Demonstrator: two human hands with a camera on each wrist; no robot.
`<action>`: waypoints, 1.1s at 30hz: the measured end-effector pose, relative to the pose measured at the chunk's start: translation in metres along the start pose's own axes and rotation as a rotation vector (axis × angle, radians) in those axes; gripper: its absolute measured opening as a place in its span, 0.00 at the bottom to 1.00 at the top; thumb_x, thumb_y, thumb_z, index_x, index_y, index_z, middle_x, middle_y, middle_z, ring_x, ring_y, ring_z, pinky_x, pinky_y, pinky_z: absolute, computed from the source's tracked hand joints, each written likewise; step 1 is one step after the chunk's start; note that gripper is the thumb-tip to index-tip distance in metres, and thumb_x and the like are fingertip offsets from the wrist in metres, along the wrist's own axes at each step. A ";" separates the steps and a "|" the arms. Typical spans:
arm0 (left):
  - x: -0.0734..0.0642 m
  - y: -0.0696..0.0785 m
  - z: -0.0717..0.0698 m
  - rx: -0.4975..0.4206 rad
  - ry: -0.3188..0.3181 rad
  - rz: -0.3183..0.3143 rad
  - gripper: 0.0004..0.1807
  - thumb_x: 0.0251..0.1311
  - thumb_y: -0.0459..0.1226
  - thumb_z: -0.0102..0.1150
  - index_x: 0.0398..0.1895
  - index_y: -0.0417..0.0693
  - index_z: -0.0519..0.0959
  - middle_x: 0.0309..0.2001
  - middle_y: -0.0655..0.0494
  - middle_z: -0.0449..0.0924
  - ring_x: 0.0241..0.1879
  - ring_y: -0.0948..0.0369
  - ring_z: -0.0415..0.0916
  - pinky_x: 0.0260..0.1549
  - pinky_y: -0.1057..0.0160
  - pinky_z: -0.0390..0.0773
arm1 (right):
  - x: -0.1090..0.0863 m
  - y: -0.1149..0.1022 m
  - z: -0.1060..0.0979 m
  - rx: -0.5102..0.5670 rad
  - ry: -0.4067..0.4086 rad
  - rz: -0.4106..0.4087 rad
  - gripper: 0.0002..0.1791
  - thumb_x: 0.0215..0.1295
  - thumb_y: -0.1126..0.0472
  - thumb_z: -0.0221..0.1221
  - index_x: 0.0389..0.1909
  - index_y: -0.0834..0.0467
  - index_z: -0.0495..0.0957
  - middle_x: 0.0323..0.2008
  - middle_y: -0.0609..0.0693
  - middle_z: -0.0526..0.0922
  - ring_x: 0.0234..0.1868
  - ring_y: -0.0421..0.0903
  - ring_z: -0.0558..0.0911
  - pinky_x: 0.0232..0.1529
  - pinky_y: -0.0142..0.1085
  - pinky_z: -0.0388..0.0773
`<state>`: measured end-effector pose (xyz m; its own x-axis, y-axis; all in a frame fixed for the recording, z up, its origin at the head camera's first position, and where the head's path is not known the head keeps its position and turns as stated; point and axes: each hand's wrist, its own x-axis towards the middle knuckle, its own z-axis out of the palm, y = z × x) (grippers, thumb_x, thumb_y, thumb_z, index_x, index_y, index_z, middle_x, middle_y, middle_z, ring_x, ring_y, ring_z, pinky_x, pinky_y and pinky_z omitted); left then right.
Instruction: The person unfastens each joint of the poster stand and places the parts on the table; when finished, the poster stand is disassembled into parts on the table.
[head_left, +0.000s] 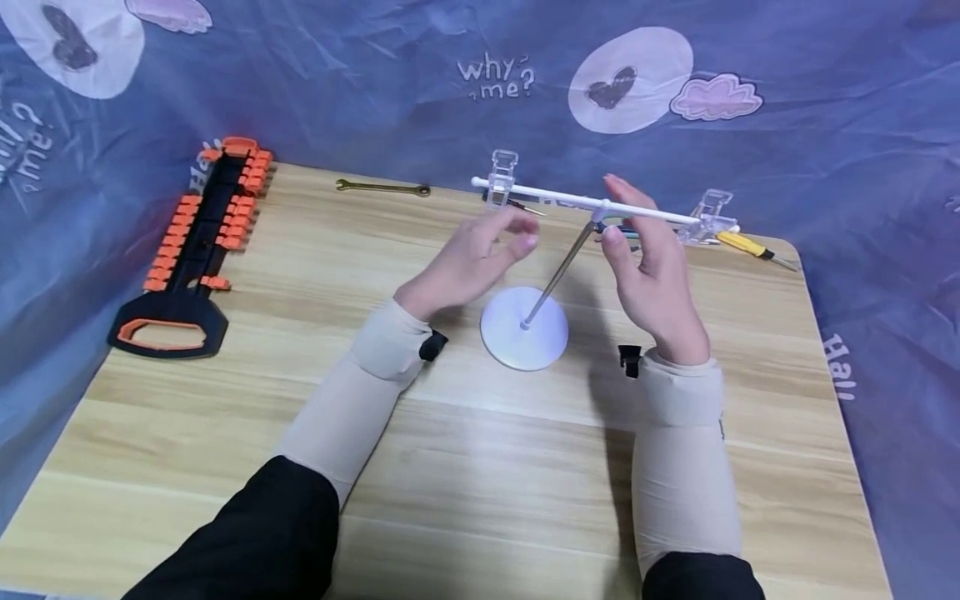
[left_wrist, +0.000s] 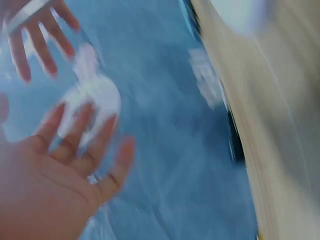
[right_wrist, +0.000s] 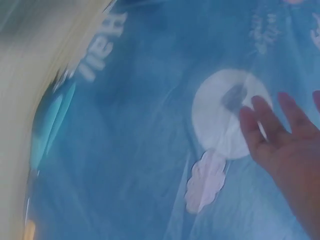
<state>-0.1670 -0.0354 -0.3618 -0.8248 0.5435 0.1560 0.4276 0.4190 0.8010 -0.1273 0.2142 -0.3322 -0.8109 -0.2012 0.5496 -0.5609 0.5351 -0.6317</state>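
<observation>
A small stand has a white round base (head_left: 517,346), a thin metal pole (head_left: 557,279) that leans to the right in the head view, and a white crossbar (head_left: 547,196). A clear plastic clip (head_left: 501,179) sits near the bar's left end, another clear clip (head_left: 708,221) near its right end. My left hand (head_left: 476,257) is left of the pole, fingers loosely bent around nothing. My right hand (head_left: 658,279) is right of the pole, its fingers behind the bar and thumb near the joint; contact cannot be told. In the left wrist view my left hand (left_wrist: 70,170) has spread fingers.
A black tool holder (head_left: 202,225) with orange clips lies at the left. Along the back edge lie a wrench (head_left: 382,188) and a yellow-handled screwdriver (head_left: 746,246); teal-handled pliers (right_wrist: 52,125) are partly hidden there. A blue printed curtain (head_left: 360,92) hangs behind the wooden table (head_left: 480,500).
</observation>
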 end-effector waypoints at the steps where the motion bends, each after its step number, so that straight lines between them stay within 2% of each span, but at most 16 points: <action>1: 0.000 0.004 0.004 -0.073 -0.017 0.044 0.25 0.83 0.50 0.49 0.72 0.46 0.74 0.70 0.51 0.77 0.71 0.57 0.73 0.68 0.56 0.75 | 0.000 -0.003 0.002 0.027 0.008 -0.013 0.40 0.79 0.30 0.48 0.75 0.57 0.73 0.74 0.52 0.75 0.77 0.47 0.71 0.73 0.36 0.67; 4: 0.000 0.012 0.016 -0.227 -0.074 0.126 0.18 0.80 0.42 0.55 0.65 0.43 0.79 0.60 0.52 0.84 0.61 0.61 0.79 0.56 0.62 0.81 | 0.001 -0.012 0.010 0.114 0.006 -0.024 0.44 0.77 0.26 0.44 0.74 0.57 0.75 0.73 0.50 0.77 0.75 0.46 0.73 0.67 0.34 0.71; 8: 0.002 0.017 0.030 -0.282 -0.087 0.172 0.13 0.78 0.39 0.59 0.57 0.45 0.85 0.52 0.55 0.89 0.54 0.65 0.83 0.51 0.63 0.83 | 0.000 -0.020 0.017 0.301 0.006 -0.001 0.44 0.77 0.28 0.47 0.71 0.64 0.75 0.70 0.53 0.80 0.70 0.47 0.76 0.67 0.37 0.71; 12: 0.001 0.018 0.038 -0.254 -0.063 0.174 0.09 0.78 0.39 0.60 0.47 0.47 0.88 0.42 0.59 0.91 0.46 0.68 0.86 0.50 0.64 0.84 | 0.000 -0.022 0.022 0.480 -0.032 0.002 0.44 0.79 0.32 0.49 0.65 0.72 0.76 0.65 0.58 0.83 0.68 0.51 0.78 0.66 0.41 0.72; 15: -0.002 0.019 0.038 -0.226 -0.044 0.158 0.08 0.77 0.38 0.61 0.41 0.49 0.89 0.36 0.62 0.90 0.41 0.68 0.86 0.48 0.66 0.82 | 0.006 -0.022 0.022 0.581 -0.102 -0.016 0.42 0.78 0.32 0.52 0.66 0.69 0.77 0.65 0.57 0.83 0.69 0.52 0.79 0.65 0.43 0.74; 17: -0.004 0.020 0.037 -0.208 -0.035 0.148 0.08 0.76 0.38 0.62 0.39 0.50 0.89 0.34 0.63 0.90 0.39 0.67 0.85 0.46 0.67 0.81 | 0.011 -0.023 0.019 0.687 -0.162 -0.028 0.40 0.77 0.34 0.55 0.68 0.66 0.77 0.67 0.56 0.82 0.69 0.55 0.79 0.65 0.45 0.73; 21: -0.005 0.022 0.035 -0.187 -0.038 0.145 0.08 0.75 0.38 0.63 0.37 0.51 0.90 0.33 0.65 0.90 0.37 0.65 0.84 0.43 0.68 0.78 | 0.017 -0.025 0.011 0.879 -0.272 -0.053 0.36 0.76 0.39 0.60 0.69 0.64 0.76 0.66 0.59 0.81 0.69 0.59 0.78 0.66 0.48 0.71; 24: -0.004 0.022 0.033 -0.161 -0.039 0.152 0.07 0.74 0.38 0.64 0.37 0.52 0.90 0.32 0.66 0.89 0.37 0.67 0.83 0.44 0.68 0.78 | 0.016 -0.026 0.007 0.968 -0.323 -0.074 0.34 0.75 0.42 0.60 0.69 0.63 0.77 0.65 0.62 0.81 0.69 0.61 0.77 0.65 0.49 0.71; 28: -0.002 0.021 0.031 -0.124 -0.035 0.154 0.07 0.73 0.39 0.65 0.36 0.52 0.90 0.32 0.65 0.89 0.36 0.68 0.82 0.43 0.67 0.78 | 0.017 -0.028 0.007 1.063 -0.311 -0.070 0.31 0.74 0.42 0.61 0.68 0.59 0.79 0.62 0.63 0.83 0.67 0.60 0.79 0.64 0.50 0.72; 33: 0.000 0.021 0.031 -0.116 -0.059 0.142 0.09 0.74 0.39 0.64 0.36 0.52 0.90 0.33 0.64 0.90 0.37 0.67 0.84 0.44 0.67 0.78 | 0.017 -0.031 0.012 1.132 -0.222 -0.037 0.25 0.75 0.45 0.62 0.62 0.58 0.83 0.56 0.63 0.86 0.62 0.57 0.82 0.61 0.48 0.73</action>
<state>-0.1463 -0.0043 -0.3632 -0.7347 0.6343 0.2406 0.4897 0.2505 0.8351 -0.1258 0.1842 -0.3093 -0.7393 -0.4018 0.5404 -0.3222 -0.4936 -0.8078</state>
